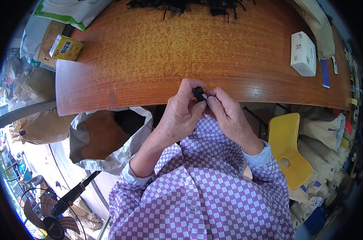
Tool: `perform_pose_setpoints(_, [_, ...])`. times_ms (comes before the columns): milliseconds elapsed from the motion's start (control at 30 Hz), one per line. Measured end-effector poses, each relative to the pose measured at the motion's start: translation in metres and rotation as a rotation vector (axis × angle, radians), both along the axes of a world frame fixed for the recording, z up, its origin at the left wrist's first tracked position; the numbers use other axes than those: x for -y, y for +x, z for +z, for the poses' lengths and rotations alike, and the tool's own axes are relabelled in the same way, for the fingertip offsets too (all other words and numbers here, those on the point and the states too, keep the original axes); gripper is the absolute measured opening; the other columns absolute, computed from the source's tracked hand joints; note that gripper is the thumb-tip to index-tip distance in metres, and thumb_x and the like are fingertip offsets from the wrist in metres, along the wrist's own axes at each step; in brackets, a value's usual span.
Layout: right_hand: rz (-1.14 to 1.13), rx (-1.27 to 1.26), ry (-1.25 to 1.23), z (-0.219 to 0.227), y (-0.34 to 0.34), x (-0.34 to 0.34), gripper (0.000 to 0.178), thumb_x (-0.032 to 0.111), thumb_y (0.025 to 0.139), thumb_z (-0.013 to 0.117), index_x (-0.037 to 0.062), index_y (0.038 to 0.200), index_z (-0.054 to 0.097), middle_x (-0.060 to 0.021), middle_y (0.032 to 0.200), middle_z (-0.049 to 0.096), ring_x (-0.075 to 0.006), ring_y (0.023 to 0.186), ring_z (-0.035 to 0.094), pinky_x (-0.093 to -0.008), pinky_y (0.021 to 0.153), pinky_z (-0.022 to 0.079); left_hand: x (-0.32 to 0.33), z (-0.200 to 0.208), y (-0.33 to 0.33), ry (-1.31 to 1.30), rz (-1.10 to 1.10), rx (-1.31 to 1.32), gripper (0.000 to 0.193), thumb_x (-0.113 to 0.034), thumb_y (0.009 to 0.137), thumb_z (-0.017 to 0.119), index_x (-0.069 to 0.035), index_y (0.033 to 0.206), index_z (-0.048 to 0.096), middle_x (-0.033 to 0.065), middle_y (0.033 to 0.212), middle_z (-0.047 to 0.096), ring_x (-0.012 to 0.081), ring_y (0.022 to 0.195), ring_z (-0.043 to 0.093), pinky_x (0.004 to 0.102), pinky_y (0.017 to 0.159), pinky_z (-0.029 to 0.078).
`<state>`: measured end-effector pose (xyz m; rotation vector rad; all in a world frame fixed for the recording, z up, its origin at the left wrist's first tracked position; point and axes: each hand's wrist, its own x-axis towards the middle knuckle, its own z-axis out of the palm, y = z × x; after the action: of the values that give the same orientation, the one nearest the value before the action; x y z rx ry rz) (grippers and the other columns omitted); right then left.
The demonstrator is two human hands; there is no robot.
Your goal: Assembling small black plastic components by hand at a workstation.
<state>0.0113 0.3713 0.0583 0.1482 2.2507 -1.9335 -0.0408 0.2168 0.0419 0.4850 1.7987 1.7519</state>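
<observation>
My left hand [180, 112] and my right hand [225, 112] meet at the near edge of a brown wooden table [149, 56]. Between the fingertips of both hands sits a small black part [198, 93] with a bit of white showing at its right side. Both hands pinch it; most of the part is hidden by my fingers. A heap of similar black parts [189, 6] lies at the far edge of the table. My sleeves are purple and white checked.
A white box [303, 54] lies at the table's right, a yellow-green carton [65, 47] at its left corner. An open silver-lined bag [109, 138] stands under the table's left side. A yellow chair [287, 148] and stacked sacks [325, 132] are right; a fan [49, 216] lower left.
</observation>
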Motion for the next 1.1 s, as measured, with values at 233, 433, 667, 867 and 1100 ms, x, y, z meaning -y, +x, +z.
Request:
perform_pose_setpoints(233, [-0.061, -0.079, 0.029, -0.008, -0.006, 0.008, 0.016, 0.013, 0.098, 0.044, -0.0006, 0.102, 0.052, -0.0037, 0.078, 0.055, -0.0070, 0.069, 0.053, -0.0222, 0.059, 0.045, -0.007, 0.002, 0.000, -0.109, 0.124, -0.201, 0.029, 0.009, 0.087, 0.050, -0.003, 0.111, 0.039, 0.0075, 0.086, 0.057, 0.0112, 0.071, 0.061, 0.0229, 0.060, 0.052])
perform_pose_setpoints(433, [-0.085, -0.102, -0.008, -0.010, -0.013, 0.013, 0.012, 0.010, 0.096, 0.048, -0.0004, 0.098, 0.052, -0.0110, 0.073, 0.059, -0.0162, 0.068, 0.062, -0.0288, 0.059, 0.049, -0.013, 0.003, -0.002, -0.255, 0.195, -0.325, 0.026, 0.004, 0.083, 0.053, -0.002, 0.106, 0.043, 0.0224, 0.086, 0.058, 0.0402, 0.078, 0.062, 0.0421, 0.060, 0.050])
perform_pose_setpoints(667, [-0.241, -0.301, -0.014, -0.040, -0.004, 0.027, 0.017, 0.007, 0.095, 0.045, 0.0004, 0.109, 0.052, -0.0065, 0.091, 0.058, -0.0151, 0.083, 0.055, -0.0282, 0.076, 0.045, -0.007, -0.003, 0.001, -0.382, 0.199, -0.362, 0.023, 0.001, 0.081, 0.056, -0.003, 0.102, 0.049, 0.0215, 0.086, 0.060, 0.0388, 0.078, 0.062, 0.0415, 0.063, 0.050])
perform_pose_setpoints(867, [-0.127, -0.061, -0.243, -0.015, 0.024, 0.014, 0.021, 0.015, 0.096, 0.048, -0.0006, 0.109, 0.051, -0.0032, 0.076, 0.055, -0.0082, 0.065, 0.051, -0.0231, 0.057, 0.043, 0.003, -0.003, 0.023, -0.254, 0.083, -0.375, 0.037, 0.007, 0.082, 0.052, -0.003, 0.117, 0.042, 0.0147, 0.069, 0.057, 0.0272, 0.059, 0.060, 0.0335, 0.054, 0.048])
perform_pose_setpoints(1100, [-0.229, -0.014, -0.147, -0.036, 0.065, 0.018, 0.019, 0.014, 0.089, 0.061, 0.0002, 0.098, 0.051, -0.0056, 0.072, 0.051, -0.0092, 0.067, 0.046, -0.0262, 0.059, 0.041, -0.006, 0.000, 0.064, -0.383, -0.023, -0.417, 0.055, 0.004, 0.080, 0.053, -0.004, 0.131, 0.035, 0.0277, 0.089, 0.060, 0.0435, 0.083, 0.062, 0.0437, 0.067, 0.051])
